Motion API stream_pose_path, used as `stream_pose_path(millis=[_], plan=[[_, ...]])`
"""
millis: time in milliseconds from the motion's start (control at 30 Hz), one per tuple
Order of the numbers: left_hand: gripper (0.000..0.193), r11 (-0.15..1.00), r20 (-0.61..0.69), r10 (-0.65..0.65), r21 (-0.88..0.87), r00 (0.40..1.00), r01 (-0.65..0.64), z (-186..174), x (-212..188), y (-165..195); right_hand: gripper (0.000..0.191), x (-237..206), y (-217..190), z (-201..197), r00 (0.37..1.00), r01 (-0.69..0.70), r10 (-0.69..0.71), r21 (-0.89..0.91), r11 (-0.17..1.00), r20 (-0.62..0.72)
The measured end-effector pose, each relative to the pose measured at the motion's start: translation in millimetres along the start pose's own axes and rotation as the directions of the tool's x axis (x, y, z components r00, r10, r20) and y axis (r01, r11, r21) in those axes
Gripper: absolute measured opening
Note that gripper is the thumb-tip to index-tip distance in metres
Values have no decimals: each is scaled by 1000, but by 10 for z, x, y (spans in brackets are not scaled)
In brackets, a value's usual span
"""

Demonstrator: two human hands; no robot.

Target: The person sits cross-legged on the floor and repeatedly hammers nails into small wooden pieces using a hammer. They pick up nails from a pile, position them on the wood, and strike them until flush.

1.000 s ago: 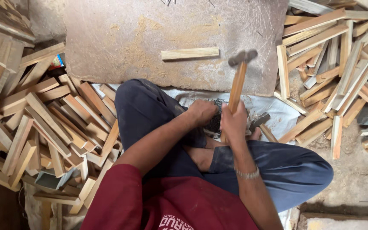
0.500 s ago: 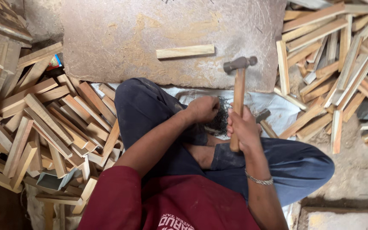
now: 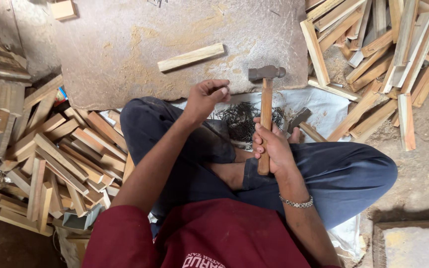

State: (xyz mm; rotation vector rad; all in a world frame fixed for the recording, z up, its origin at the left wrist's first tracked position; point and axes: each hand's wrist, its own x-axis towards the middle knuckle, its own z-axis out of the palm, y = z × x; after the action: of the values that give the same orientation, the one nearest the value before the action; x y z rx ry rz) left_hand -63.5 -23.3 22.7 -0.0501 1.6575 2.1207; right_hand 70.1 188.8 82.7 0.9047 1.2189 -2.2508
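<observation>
Clasping one hammer, right hand; left hand curled, grip contents unclear

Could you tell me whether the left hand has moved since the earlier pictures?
Yes. The left hand has lifted off the lap and moved forward toward the stone slab, now just short of the wood strip.

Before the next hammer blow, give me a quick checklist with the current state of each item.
1. Right hand gripping hammer by its handle: ok.
2. Hammer head up, off the slab: ok.
3. Wood strip lying flat on slab: ok.
4. Left hand holding a nail: cannot tell, fingers curled.
5. Nail pile near left hand: ok.
6. Left hand on strip: not ok, apart.
</observation>
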Motion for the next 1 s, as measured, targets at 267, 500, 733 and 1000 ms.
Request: stream_pose_path(millis=[267,500,733,1000], plan=[[4,518,37,504,786,863,-337,-212,570,176,27,-17,-16,64,1000,2,-2,13,1000,-13],[11,509,80,606,726,791,-463,-289,1043,145,28,-34,-63,102,1000,-2,3,26,1000,-18],[9,509,10,588,772,809,-380,-294,1093,54,28,-5,-28,93,1000,-15,16,31,999,-25],[6,422,39,643,816,765,-395,-313,1150,-62,30,-8,-16,150,998,-13,14,15,1000,-54]])
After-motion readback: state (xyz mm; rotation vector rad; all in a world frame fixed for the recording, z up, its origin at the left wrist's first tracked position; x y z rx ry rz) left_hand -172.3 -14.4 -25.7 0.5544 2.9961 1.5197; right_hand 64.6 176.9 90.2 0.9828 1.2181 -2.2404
